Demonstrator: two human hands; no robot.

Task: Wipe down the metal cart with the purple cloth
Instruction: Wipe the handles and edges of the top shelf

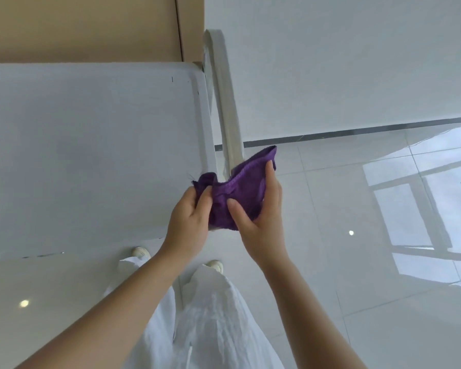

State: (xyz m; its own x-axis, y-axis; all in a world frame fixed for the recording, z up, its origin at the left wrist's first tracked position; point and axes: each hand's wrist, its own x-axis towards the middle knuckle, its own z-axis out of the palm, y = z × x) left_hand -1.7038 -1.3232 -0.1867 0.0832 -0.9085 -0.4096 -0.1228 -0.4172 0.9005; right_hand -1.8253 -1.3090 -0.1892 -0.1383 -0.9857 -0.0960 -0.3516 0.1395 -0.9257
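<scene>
Right now I have the crumpled purple woven cloth [238, 193] gathered between both of my hands, held up in the air just off the right-hand near corner of the pale grey metal cart top [91, 155]. My left hand [189, 222] grips the cloth's left end, thumb and fingers curled round a bunched fold of it. My right hand [261, 217] holds the other side: the thumb presses across the front of the fabric while the fingers wrap round the back, one fingertip showing over the top hem. Between my hands the cloth sags in a loose fold, and its upper edge rises to the right, crossing in front of the lower part of the cart's shiny silver tubular handle [224, 97]. Whether the fabric touches the handle or the cart's raised rim I cannot tell; it sits just beside both.

The cart's flat top stretches away to my left, with a rounded raised lip along its right edge. Behind it stands a tan cardboard-coloured panel [85, 25]. Below, glossy white floor tiles [357, 209] reflect window frames and small ceiling lights. My loose white trousers [210, 320] and white shoes [216, 265] show under my forearms, close to the cart's near edge.
</scene>
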